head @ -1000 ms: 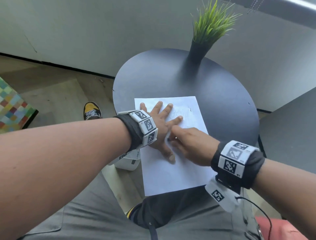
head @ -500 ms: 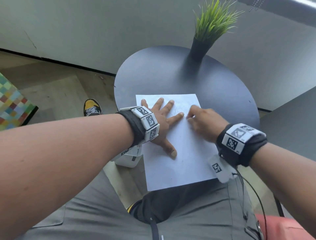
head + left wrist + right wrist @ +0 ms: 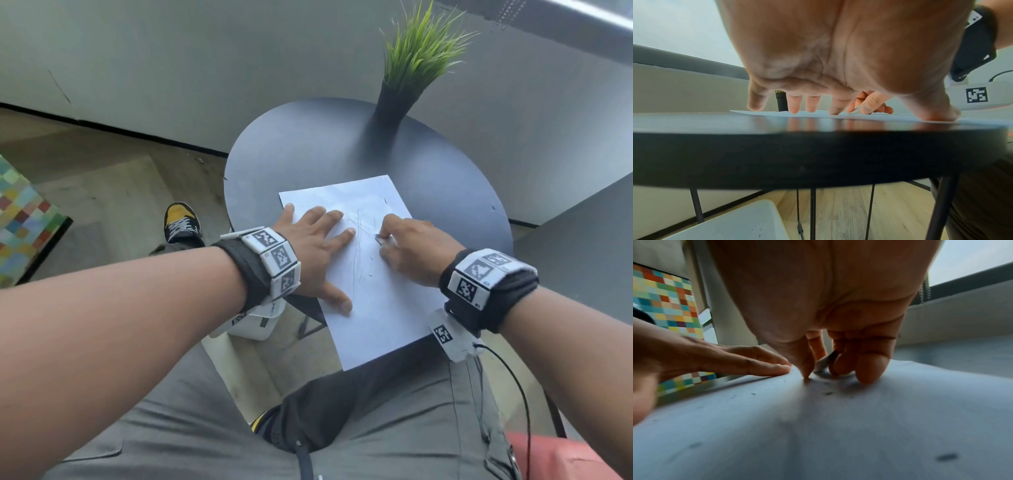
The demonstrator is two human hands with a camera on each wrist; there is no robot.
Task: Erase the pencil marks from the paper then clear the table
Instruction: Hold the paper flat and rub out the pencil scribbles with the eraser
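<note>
Right hand (image 3: 416,248) shifted rightward, pinching what looks like an eraser (image 3: 379,238), left hand (image 3: 313,255) flat on paper (image 3: 383,308).

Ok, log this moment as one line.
phase: erasing | left hand: flat on paper | right hand: pinching eraser on marks | pencil marks: remain

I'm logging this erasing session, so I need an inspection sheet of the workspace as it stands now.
Surface: round dark table, matt top.
Job's things: white sheet of paper overhanging the near edge; faint pencil marks remain; small pale eraser.
Clutter: green grass plant in a black vase; dark crumbs on the paper.
Hands: left hand lies flat on the paper; right hand pinches the eraser on it.
Cables: black cable from the right wristband.
Surroundings: white bin on the wooden floor, multicoloured checkered block.
</note>
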